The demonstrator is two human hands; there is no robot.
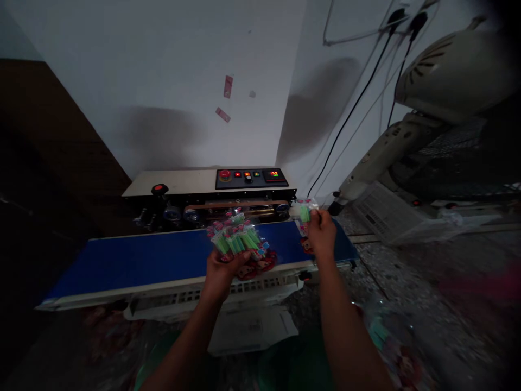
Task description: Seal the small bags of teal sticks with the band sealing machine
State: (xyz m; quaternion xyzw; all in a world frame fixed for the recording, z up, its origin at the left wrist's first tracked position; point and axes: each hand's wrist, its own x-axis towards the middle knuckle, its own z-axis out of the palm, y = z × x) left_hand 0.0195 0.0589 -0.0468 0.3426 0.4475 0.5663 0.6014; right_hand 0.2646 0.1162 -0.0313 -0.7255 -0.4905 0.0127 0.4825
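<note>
My left hand (pixel 223 271) is closed around a fanned bunch of clear plastic packets (pixel 238 239), with green strips and red-haired cartoon figures showing inside them. Between the thumb and fingers of my right hand (pixel 321 231) is a single packet (pixel 305 213) of the same sort, upright near the right end of the sealing machine. Both hands are over the blue conveyor belt (pixel 142 260). Behind the belt stands the band sealing machine (pixel 183 182), its control panel (pixel 252 178) lit with red and green digits.
A white plastic basket (pixel 179 298) sits below the belt's front edge. To the right are a beige machine (pixel 443 70), a pale crate (pixel 374 212) and black cables (pixel 350 117). More packets (pixel 391 347) lie at the lower right. A wall (pixel 203 54) rises behind.
</note>
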